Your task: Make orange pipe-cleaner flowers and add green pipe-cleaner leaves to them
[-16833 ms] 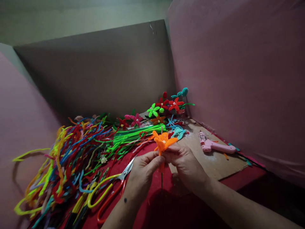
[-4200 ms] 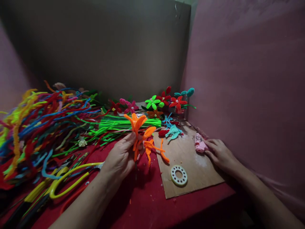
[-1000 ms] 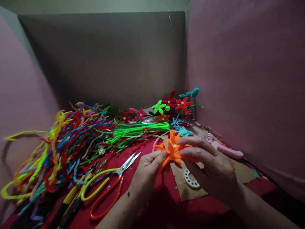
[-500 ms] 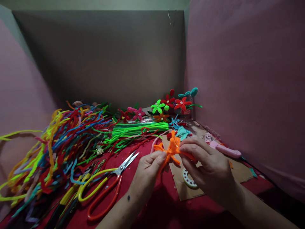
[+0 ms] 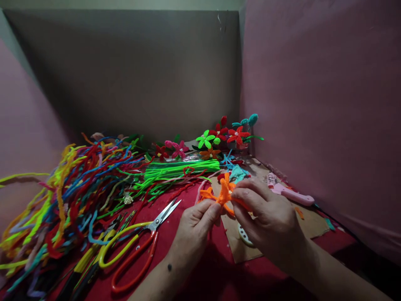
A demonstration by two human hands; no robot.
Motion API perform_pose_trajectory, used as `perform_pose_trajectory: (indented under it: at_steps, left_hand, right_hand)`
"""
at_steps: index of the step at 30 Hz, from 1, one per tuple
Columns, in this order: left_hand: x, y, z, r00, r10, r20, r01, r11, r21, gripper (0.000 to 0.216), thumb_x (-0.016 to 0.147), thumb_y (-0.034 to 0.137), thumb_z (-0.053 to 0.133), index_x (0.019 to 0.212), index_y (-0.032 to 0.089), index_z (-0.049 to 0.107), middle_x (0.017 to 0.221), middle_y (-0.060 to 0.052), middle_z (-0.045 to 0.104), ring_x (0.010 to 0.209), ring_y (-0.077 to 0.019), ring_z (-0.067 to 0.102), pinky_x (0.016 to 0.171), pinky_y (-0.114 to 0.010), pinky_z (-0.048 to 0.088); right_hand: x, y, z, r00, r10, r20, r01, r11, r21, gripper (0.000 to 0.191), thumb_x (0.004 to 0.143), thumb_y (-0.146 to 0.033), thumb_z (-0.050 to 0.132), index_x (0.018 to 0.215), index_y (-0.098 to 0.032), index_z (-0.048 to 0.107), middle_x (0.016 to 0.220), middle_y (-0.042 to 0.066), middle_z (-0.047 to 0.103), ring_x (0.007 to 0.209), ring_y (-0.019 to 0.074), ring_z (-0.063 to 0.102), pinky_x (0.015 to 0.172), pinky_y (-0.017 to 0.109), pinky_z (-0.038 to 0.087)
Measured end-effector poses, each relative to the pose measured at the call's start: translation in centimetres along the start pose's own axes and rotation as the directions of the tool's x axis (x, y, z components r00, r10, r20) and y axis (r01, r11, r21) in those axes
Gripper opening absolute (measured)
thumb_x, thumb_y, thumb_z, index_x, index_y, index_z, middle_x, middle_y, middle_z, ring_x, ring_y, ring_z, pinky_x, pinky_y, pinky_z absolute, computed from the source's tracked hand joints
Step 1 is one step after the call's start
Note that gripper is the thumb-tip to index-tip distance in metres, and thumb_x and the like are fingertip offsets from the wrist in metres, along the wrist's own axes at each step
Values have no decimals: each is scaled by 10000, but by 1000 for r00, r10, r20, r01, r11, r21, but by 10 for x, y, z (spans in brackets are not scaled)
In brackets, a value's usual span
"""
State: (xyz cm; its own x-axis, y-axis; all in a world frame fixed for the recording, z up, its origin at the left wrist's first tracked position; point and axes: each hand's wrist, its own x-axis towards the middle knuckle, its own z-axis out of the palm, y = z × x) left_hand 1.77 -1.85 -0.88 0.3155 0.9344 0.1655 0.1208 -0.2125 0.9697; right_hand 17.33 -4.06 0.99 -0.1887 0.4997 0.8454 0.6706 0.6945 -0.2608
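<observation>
An orange pipe-cleaner flower (image 5: 223, 192) is held above the red tabletop between both my hands. My left hand (image 5: 196, 225) pinches it from below, at the base of the petals. My right hand (image 5: 266, 215) is curled round its right side, with fingertips on the petals. A white ring (image 5: 242, 235) lies on the cardboard sheet (image 5: 308, 223), partly hidden under my right hand.
Red-and-yellow-handled scissors (image 5: 138, 246) lie left of my hands. A big heap of coloured pipe cleaners (image 5: 72, 196) fills the left. A green bundle (image 5: 178, 169) and finished flowers (image 5: 219, 138) sit at the back. A pink glue gun (image 5: 290, 193) lies on the right. Walls close in on three sides.
Both hands have kept hold of the orange flower and turned it slightly, and my right fingers have shifted on the petals. Earlier, my right hand was at the glue gun.
</observation>
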Motion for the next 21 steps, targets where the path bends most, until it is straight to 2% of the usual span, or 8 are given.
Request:
perform_pose_trajectory:
  at_steps: [3,6,8,10,12,14,17,21]
  left_hand:
    - [0,-2,0,999,-19,-35,17,998,-62,324,808,379,521,571,159,527,562,26,405,558,-106,337,542,-232,265]
    - [1,-6,-1,998,-32,-57,23,988,-151,334,817,407,503,597,157,531,586,15,421,576,-110,347,557,-231,277]
    - [1,-8,-2,998,-23,-63,12,984,-177,334,821,410,498,604,159,532,589,13,425,579,-111,346,564,-231,282]
    - [0,-9,-2,998,-10,-60,1,987,-161,337,812,410,513,585,161,520,581,17,416,573,-109,338,562,-231,282]
    - [-3,-9,-1,999,-4,-47,-2,993,-121,344,802,412,527,567,161,511,574,20,407,569,-107,338,556,-231,282]
    - [-5,-10,1,999,-1,-39,-2,996,-94,334,799,403,534,569,162,516,576,18,409,579,-111,353,564,-231,293]
    - [-7,-14,1,999,-9,-41,4,992,-129,295,803,377,538,602,162,547,601,6,443,613,-120,376,596,-232,319]
    - [-7,-20,1,999,-39,-17,33,971,-235,216,792,337,565,678,161,616,667,-9,518,669,-127,426,642,-236,350]
  right_hand:
    - [-3,0,1,996,62,-66,-60,998,36,180,767,-71,546,914,-173,567,913,76,569,712,136,555,612,251,484]
    - [-10,2,8,943,289,-163,-261,950,173,277,742,-182,631,1006,-179,547,890,51,562,588,100,498,539,234,464]
    - [-15,4,16,888,458,-37,-406,819,406,210,758,-246,631,951,-179,582,808,26,572,572,95,503,523,217,463]
    - [-18,4,26,847,500,177,-490,609,624,171,769,-287,623,897,-173,633,816,35,602,654,113,551,574,219,488]
    - [-19,4,34,827,495,267,-505,448,738,156,736,-314,657,799,-173,679,805,36,612,705,127,560,599,224,497]
    - [-17,1,38,819,512,258,-479,363,799,150,691,-324,698,668,-176,689,704,20,591,676,125,543,564,213,486]
    - [-13,-4,40,817,528,229,-426,287,858,176,659,-342,720,588,-185,684,645,13,573,641,121,522,545,214,478]
    - [-10,-10,36,820,532,213,-377,221,899,170,656,-367,718,617,-203,703,777,37,614,726,138,548,641,249,495]
